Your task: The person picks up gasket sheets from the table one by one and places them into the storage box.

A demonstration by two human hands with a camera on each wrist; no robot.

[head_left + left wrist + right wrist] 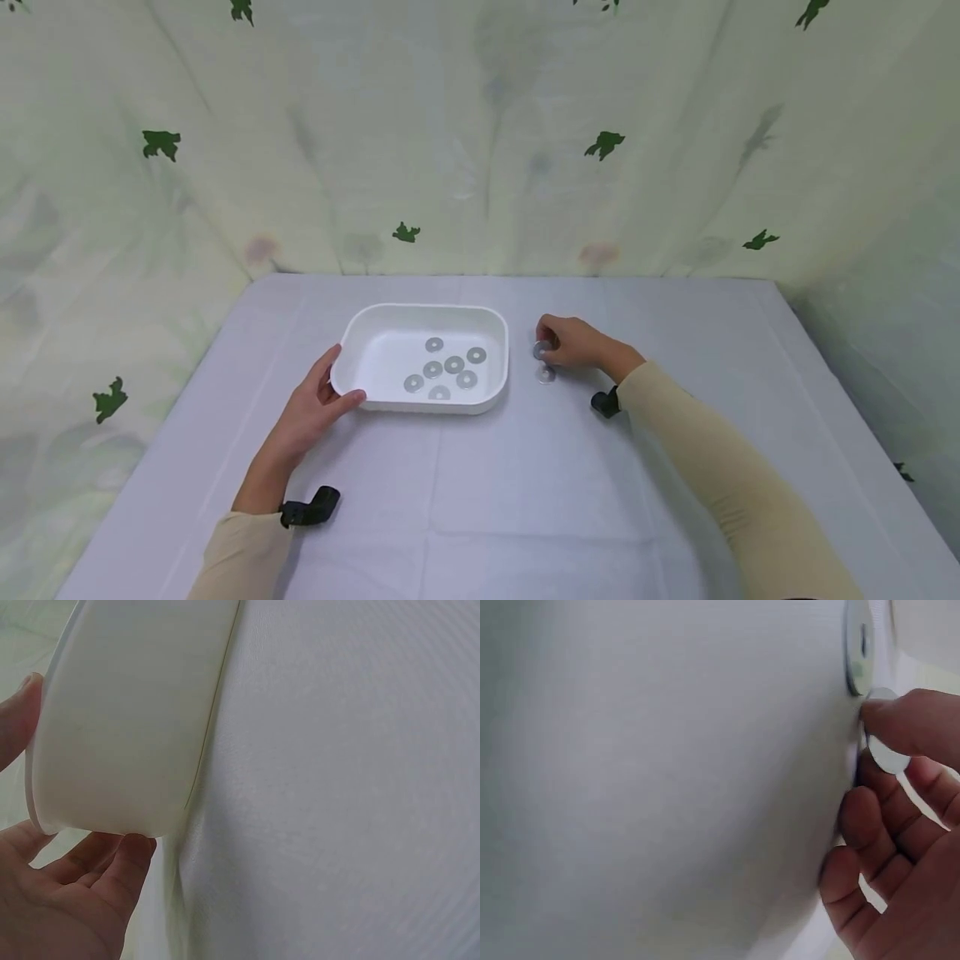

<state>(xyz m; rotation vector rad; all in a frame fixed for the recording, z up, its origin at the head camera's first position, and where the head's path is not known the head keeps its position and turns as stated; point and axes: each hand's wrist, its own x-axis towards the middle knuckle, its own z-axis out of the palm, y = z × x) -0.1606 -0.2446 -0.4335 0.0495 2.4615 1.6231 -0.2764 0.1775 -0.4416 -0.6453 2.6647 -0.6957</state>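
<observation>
A white tray (386, 358) sits left of centre on the table, several flat grey washers (453, 365) lying loose on its floor. My left hand (303, 412) holds the tray's near left corner, thumb over the rim and fingers along the outer wall; the left wrist view shows those fingers (129, 862) against the side. To the right of the tray, my right hand (579, 342) pinches a washer (891, 756) between thumb and fingertips, low at the tablecloth. Another washer (545, 375) lies on the cloth just nearer to me, close to the pinched one.
A white cloth (495, 492) covers the table. Behind it hangs a pale curtain (465, 150) with green leaf shapes, which also runs down both sides. Each wrist wears a black camera mount, the left one (318, 506) low over the cloth.
</observation>
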